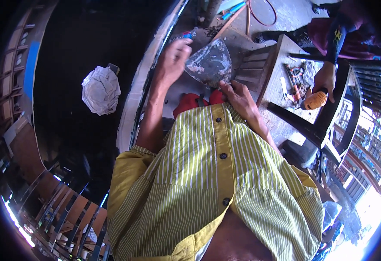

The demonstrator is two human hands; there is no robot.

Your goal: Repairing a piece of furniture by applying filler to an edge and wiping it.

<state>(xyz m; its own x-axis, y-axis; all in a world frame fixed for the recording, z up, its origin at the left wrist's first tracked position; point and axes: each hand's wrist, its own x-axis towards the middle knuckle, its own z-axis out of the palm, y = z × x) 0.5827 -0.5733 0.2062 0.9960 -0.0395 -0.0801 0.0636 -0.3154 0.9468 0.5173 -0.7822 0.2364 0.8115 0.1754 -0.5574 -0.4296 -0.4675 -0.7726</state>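
My right hand (239, 96) pinches the lower edge of a flat grey plate (211, 61), roughly three-sided with rounded corners and smeared with whitish stains. My left hand (175, 61) is raised beside the plate's left edge, its fingers curled but smeared by motion. A small clear plastic packet (184, 35) with blue and red print shows just past those fingers; whether they grip it, I cannot tell. Below the plate, red cloth (191, 103) shows above my striped yellow-green shirt.
A dark, broad surface (68, 143) fills the left, with a crumpled white cloth (101, 90) on it. At right, another person's hand (325, 80) is on an orange tool (315, 100) beside a dark wooden frame (299, 124). Tools (295, 80) lie on a pale bench (274, 85).
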